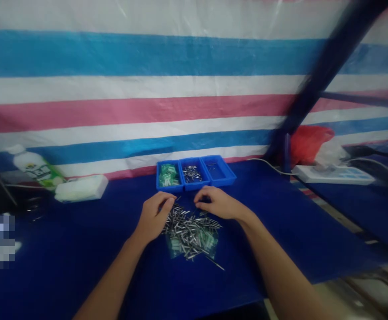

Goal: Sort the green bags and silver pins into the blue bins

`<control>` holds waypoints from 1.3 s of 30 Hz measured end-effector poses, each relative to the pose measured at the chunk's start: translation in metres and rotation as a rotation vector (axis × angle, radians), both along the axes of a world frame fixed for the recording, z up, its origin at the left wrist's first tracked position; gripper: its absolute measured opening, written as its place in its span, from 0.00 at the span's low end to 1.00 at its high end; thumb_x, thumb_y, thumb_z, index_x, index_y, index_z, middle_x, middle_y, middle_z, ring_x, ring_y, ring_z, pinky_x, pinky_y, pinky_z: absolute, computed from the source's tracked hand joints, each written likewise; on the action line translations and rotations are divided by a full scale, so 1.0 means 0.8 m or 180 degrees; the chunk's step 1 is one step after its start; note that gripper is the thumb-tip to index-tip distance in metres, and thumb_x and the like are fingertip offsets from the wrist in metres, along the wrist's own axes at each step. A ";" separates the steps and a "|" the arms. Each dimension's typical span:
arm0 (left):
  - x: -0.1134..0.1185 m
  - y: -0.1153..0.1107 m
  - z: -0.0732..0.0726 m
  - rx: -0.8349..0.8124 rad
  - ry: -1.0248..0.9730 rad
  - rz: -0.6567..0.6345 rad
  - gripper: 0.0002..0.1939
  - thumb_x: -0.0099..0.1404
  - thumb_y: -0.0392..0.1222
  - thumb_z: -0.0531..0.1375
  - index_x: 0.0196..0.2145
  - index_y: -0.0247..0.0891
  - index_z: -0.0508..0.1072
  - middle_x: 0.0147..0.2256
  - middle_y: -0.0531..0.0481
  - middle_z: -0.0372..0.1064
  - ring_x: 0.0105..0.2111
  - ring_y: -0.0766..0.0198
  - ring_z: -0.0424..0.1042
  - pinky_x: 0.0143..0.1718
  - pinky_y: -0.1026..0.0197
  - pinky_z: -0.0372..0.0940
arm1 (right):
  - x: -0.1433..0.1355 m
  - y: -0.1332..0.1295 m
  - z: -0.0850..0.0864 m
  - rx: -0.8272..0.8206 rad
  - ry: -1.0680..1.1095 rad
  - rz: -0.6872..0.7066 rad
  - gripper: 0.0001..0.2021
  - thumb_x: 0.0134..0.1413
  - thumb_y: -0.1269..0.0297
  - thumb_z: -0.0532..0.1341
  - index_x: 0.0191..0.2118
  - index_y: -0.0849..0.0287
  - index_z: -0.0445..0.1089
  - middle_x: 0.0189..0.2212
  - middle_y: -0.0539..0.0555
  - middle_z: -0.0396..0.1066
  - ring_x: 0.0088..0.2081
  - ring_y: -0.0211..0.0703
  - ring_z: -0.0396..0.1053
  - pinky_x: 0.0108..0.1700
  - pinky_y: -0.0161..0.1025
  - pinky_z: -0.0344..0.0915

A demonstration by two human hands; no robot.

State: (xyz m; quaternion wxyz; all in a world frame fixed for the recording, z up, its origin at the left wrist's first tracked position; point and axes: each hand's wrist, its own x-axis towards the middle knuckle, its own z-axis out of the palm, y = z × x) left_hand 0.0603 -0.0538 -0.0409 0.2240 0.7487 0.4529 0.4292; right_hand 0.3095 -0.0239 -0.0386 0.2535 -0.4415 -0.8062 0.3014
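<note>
A heap of thin silvery metal pieces (189, 229) lies on the blue table, partly on greenish clear plastic bags (177, 244). My left hand (155, 214) is at the heap's upper left edge, thumb and fingers closed around a small dark piece at their tips. Above the heap on the right, my right hand (215, 202) has its fingers curled together; what they hold is too small to make out. Behind the heap stand three blue trays: the left tray (158, 183) holds green packets, the middle tray (197, 183) metal pieces, the right tray (222, 174) a few thin pieces.
A white and green bottle (35, 166) leans at the back left beside a white packet (82, 188). At the back right are a red bag (310, 144) and a white power strip (337, 174) with a cable. A striped sheet (147, 111) hangs behind the table (314, 240).
</note>
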 end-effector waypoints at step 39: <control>-0.009 0.005 -0.001 0.0052 0.0310 0.0109 0.13 0.72 0.48 0.56 0.39 0.40 0.78 0.35 0.51 0.76 0.33 0.62 0.72 0.35 0.61 0.63 | -0.002 0.005 0.024 -0.2008 0.3343 -0.0507 0.19 0.55 0.53 0.60 0.23 0.52 0.50 0.19 0.45 0.44 0.21 0.38 0.45 0.29 0.41 0.59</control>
